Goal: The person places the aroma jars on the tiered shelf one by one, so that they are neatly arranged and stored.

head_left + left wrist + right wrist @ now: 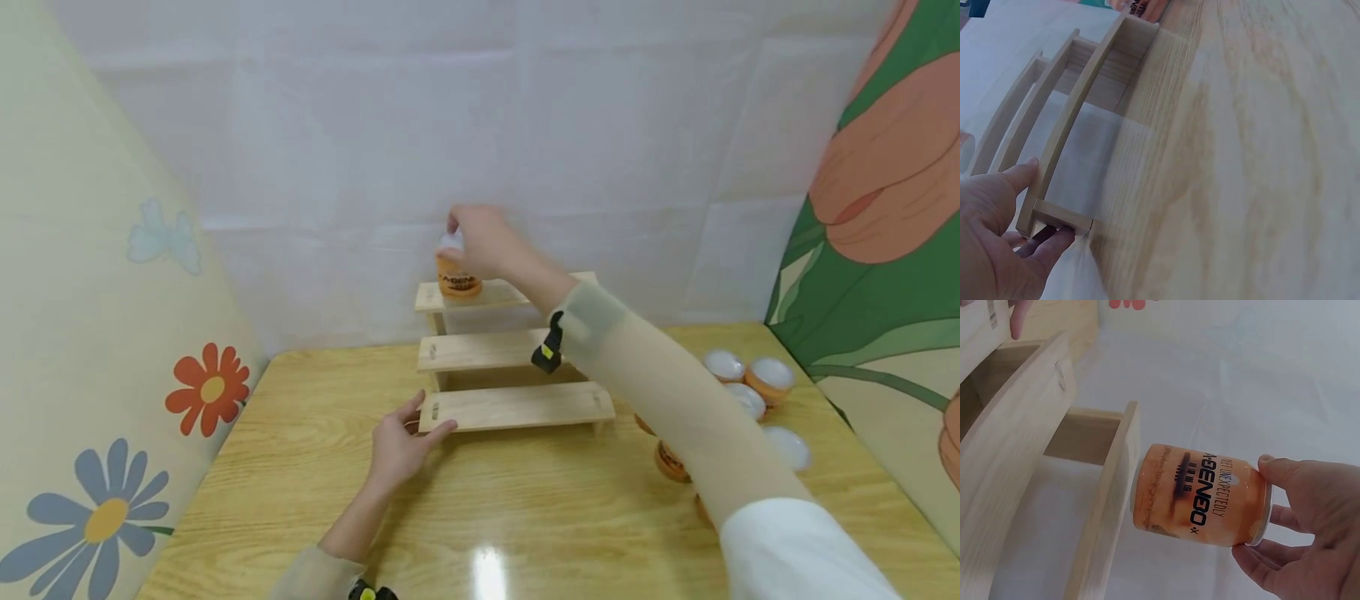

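A three-step wooden display stand (517, 408) stands on the table near the back wall. At the left end of its top step, my right hand (483, 242) holds an orange printed can (459, 285) upright by its pale-lidded end. Seen from the right wrist, thumb and fingers pinch the rim of the can (1204, 497), and its base is right at the step's surface. My left hand (401, 450) grips the left end of the lowest step. In the left wrist view its thumb lies on the step's edge, with fingers around the short support (1063, 215) beneath.
Several more orange cans with pale lids (771, 377) stand at the table's right side, partly hidden by my right forearm. A white cloth (360, 167) hangs behind the stand. Flower-painted panels (885, 250) border the wooden table (570, 517) on both sides.
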The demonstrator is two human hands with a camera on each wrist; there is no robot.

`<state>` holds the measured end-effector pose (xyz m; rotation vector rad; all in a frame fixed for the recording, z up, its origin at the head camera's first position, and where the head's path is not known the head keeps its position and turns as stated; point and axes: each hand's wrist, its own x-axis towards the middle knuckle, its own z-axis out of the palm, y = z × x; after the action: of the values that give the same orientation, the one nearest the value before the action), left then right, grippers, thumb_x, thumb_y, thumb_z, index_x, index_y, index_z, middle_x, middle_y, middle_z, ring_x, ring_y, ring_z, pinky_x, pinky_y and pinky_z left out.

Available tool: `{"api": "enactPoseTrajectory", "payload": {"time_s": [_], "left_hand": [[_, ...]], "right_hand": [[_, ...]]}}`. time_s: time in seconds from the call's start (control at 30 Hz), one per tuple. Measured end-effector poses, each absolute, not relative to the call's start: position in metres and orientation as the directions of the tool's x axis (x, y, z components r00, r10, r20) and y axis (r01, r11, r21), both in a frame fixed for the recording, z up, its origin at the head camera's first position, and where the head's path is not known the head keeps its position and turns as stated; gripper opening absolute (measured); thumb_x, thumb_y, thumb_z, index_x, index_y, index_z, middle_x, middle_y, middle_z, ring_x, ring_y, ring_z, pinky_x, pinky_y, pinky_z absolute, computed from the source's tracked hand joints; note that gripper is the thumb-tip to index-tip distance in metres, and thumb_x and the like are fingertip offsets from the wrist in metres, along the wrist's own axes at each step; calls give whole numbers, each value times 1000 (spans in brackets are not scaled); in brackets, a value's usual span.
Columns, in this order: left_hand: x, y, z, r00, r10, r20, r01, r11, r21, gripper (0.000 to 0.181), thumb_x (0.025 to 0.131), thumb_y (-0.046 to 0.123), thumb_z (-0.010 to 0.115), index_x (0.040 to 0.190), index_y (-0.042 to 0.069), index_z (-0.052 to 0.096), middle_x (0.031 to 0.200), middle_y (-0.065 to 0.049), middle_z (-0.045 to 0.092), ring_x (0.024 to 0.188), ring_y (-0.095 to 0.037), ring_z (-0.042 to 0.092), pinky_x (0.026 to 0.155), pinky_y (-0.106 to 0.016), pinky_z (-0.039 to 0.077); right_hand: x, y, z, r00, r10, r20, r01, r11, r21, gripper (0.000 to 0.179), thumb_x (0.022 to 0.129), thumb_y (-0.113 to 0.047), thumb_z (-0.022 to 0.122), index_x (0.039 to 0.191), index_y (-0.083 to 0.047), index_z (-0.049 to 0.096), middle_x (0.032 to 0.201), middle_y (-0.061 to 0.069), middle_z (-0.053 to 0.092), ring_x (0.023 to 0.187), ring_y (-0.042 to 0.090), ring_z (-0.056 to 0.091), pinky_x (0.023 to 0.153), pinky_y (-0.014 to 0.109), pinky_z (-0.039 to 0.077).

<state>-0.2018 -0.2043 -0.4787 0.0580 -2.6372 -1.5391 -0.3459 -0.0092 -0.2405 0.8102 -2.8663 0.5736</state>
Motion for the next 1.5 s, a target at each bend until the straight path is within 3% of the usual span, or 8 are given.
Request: {"api": "enactPoseTrajectory", "payload": {"time_s": [0.27,0.9,1.13,1.5], "left_hand": [[-201,-204,-480,-994,-84,64,15,489,872,83,90,29,88,157,2,48,163,-17,50,129,-40,65,99,-40,63],[-197,-202,-480,-994,-84,73,25,475,880,82,90,27,88,157,2,49,162,-19,51,126,-38,66,94,-33,64],[-200,-202,-479,-993,-85,79,27,494,869,81,90,26,88,157,1,49,160,-19,54,123,-37,68,97,-37,64],[-202,-205,-480,-993,-90,78,22,498,867,82,90,28,88,157,2,49,160,-20,53,123,-37,68,93,-33,64]], "right_hand": [[-349,-27,-249,-873,-441,206,-487,801,-349,50,103,-46,69,130,-4,59,123,11,68,113,24,63,99,32,57],[-350,-40,-257,-887,-402,226,-458,821,-340,51,102,-48,70,128,-6,61,122,8,68,113,22,62,99,30,56],[-348,-28,-247,-881,-423,212,-470,831,-296,60,103,-59,62,134,-7,60,134,10,63,122,24,57,106,35,54],[-354,23,-224,-881,-412,232,-469,826,-313,56,106,-49,62,134,-1,61,136,18,65,128,33,59,110,44,53]]}}
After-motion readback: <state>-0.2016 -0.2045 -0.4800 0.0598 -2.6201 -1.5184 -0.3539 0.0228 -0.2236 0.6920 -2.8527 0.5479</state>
